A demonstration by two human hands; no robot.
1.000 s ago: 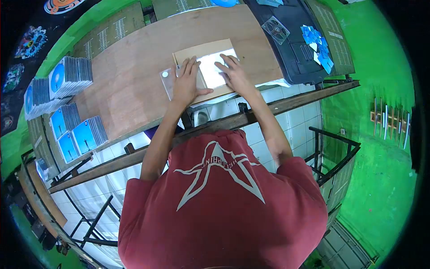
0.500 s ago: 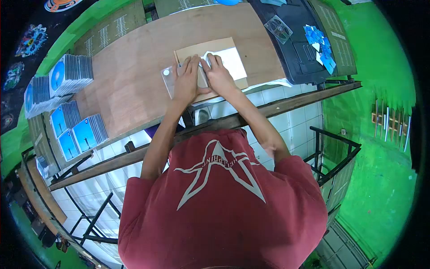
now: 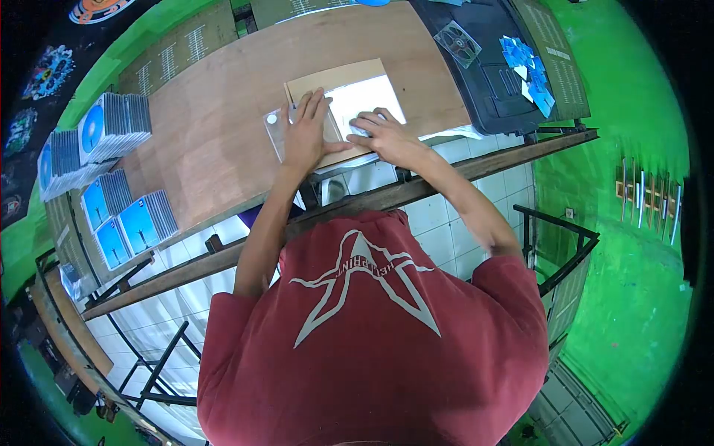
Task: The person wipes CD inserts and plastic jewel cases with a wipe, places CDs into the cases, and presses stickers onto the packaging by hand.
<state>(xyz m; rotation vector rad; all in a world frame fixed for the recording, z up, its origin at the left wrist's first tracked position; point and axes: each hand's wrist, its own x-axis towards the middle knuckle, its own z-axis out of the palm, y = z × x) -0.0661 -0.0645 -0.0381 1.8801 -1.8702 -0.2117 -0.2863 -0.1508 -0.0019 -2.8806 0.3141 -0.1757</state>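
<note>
The white sheet lies under the curled right grip, pinch unclear, beside the spread left grip.

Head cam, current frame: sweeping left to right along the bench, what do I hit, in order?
Stacks of blue-fronted cases → left hand → right hand → clear case at upper right → blue-and-white pieces.
</note>
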